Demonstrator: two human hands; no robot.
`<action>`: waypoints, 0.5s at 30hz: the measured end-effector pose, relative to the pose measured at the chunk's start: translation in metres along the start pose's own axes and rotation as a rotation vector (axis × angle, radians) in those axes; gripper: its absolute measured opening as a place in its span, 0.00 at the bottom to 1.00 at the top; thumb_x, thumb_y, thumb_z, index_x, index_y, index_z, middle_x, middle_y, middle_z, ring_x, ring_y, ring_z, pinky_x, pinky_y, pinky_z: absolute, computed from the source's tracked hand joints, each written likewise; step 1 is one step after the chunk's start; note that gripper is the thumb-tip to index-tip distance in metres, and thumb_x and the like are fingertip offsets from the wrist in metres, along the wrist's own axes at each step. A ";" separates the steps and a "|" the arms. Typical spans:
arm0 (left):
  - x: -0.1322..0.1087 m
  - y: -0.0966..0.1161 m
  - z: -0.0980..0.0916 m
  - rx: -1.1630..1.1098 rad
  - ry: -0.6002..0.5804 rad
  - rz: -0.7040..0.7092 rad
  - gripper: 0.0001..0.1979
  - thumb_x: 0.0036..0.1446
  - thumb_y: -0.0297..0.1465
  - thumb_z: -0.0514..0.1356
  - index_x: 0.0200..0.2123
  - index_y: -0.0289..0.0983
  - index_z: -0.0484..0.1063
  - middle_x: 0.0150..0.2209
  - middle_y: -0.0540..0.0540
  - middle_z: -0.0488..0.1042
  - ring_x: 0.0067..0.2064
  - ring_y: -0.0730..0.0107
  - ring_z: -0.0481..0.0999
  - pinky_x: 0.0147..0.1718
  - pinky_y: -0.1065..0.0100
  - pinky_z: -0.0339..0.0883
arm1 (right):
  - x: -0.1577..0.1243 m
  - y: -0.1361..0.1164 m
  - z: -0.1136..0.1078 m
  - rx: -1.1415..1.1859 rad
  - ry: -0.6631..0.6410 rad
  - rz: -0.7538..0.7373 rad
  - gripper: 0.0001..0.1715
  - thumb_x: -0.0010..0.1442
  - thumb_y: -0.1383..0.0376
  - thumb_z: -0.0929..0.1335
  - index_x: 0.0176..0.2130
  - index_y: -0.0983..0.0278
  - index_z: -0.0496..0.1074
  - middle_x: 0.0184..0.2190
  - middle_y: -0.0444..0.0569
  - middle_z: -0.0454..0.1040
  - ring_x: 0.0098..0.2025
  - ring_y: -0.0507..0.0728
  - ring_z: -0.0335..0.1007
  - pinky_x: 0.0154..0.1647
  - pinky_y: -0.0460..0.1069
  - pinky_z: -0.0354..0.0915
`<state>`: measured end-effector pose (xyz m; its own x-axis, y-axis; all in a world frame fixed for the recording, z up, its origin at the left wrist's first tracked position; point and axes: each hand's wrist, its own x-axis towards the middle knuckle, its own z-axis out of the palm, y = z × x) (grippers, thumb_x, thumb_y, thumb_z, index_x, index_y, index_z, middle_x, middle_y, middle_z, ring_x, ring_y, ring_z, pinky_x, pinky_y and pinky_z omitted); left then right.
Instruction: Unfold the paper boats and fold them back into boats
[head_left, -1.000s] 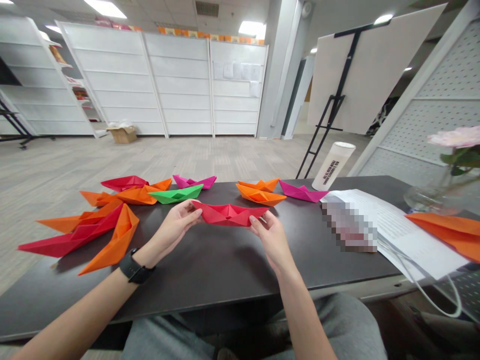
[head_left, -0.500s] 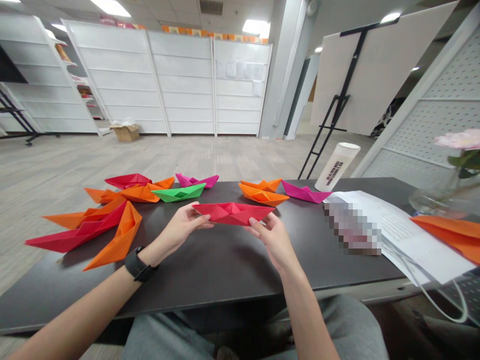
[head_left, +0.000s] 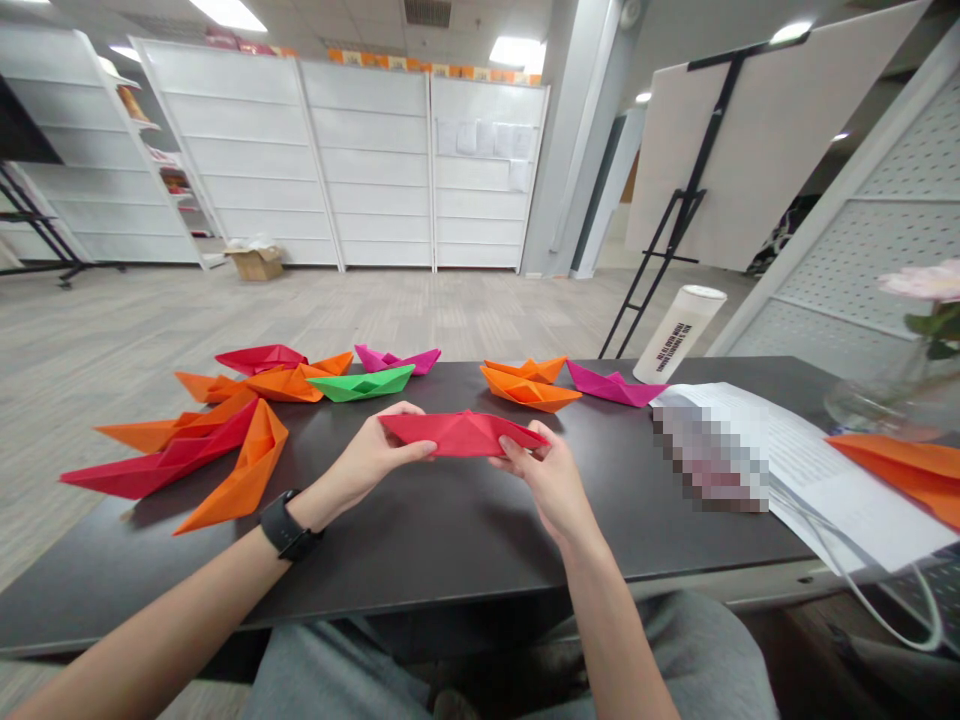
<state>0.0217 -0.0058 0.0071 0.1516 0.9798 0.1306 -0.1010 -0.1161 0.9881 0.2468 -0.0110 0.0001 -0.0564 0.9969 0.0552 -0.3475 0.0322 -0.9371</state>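
Note:
A red paper boat (head_left: 466, 436) is held between my two hands above the dark table (head_left: 450, 540). My left hand (head_left: 386, 450) pinches its left end, thumb along the near side and fingers behind. My right hand (head_left: 536, 465) grips the right end the same way, its fingers partly hidden by the boat. Just beyond my left hand rests a green paper boat (head_left: 361, 384), with a magenta paper boat (head_left: 397, 360) behind it. Orange paper boats (head_left: 531, 388) sit past my right hand, beside another magenta boat (head_left: 616, 384).
Several orange and red paper boats (head_left: 161, 462) cluster at the table's left. To the right lie printed sheets (head_left: 832, 470), a white cable (head_left: 934, 610) and an orange folded paper (head_left: 900, 465). A white cylinder (head_left: 679, 335) and a glass vase (head_left: 870, 400) stand near the right side.
The red boat has tipped slightly, showing more of its near side. My left thumb has slid along it and lies flatter. The whole view has shifted a little.

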 end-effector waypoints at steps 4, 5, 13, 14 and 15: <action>-0.001 0.003 0.002 0.082 -0.011 -0.026 0.12 0.45 0.33 0.73 0.31 0.34 0.77 0.31 0.47 0.79 0.33 0.65 0.79 0.35 0.65 0.78 | -0.008 -0.003 0.008 -0.090 -0.114 0.008 0.24 0.45 0.57 0.79 0.31 0.62 0.65 0.30 0.40 0.74 0.34 0.53 0.75 0.41 0.53 0.77; -0.001 0.004 0.003 0.088 0.006 -0.021 0.12 0.44 0.33 0.73 0.30 0.34 0.77 0.30 0.47 0.80 0.32 0.65 0.79 0.34 0.65 0.78 | -0.008 -0.002 0.009 -0.114 -0.115 0.007 0.23 0.45 0.58 0.80 0.34 0.62 0.68 0.31 0.41 0.75 0.34 0.54 0.75 0.40 0.52 0.77; 0.003 0.000 0.003 0.071 0.126 0.008 0.14 0.41 0.36 0.75 0.28 0.33 0.79 0.28 0.45 0.81 0.28 0.64 0.79 0.31 0.64 0.78 | 0.000 0.004 0.006 -0.076 0.032 0.011 0.24 0.41 0.57 0.80 0.34 0.67 0.76 0.32 0.49 0.80 0.33 0.58 0.77 0.38 0.55 0.78; 0.004 -0.001 0.002 0.055 0.131 0.000 0.15 0.41 0.36 0.75 0.29 0.33 0.79 0.29 0.45 0.81 0.28 0.63 0.79 0.31 0.63 0.78 | 0.000 0.004 0.006 -0.066 0.046 0.017 0.24 0.40 0.57 0.81 0.34 0.68 0.76 0.32 0.50 0.80 0.33 0.58 0.77 0.38 0.56 0.78; 0.005 -0.002 0.002 0.042 0.134 -0.009 0.16 0.41 0.38 0.75 0.29 0.33 0.79 0.29 0.44 0.81 0.27 0.62 0.80 0.31 0.62 0.79 | 0.000 0.004 0.006 -0.054 0.062 0.019 0.24 0.40 0.57 0.81 0.33 0.68 0.76 0.32 0.51 0.80 0.33 0.59 0.78 0.38 0.56 0.78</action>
<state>0.0243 -0.0012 0.0062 0.0196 0.9935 0.1120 -0.0589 -0.1107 0.9921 0.2401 -0.0111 -0.0012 -0.0041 0.9998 0.0178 -0.2959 0.0158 -0.9551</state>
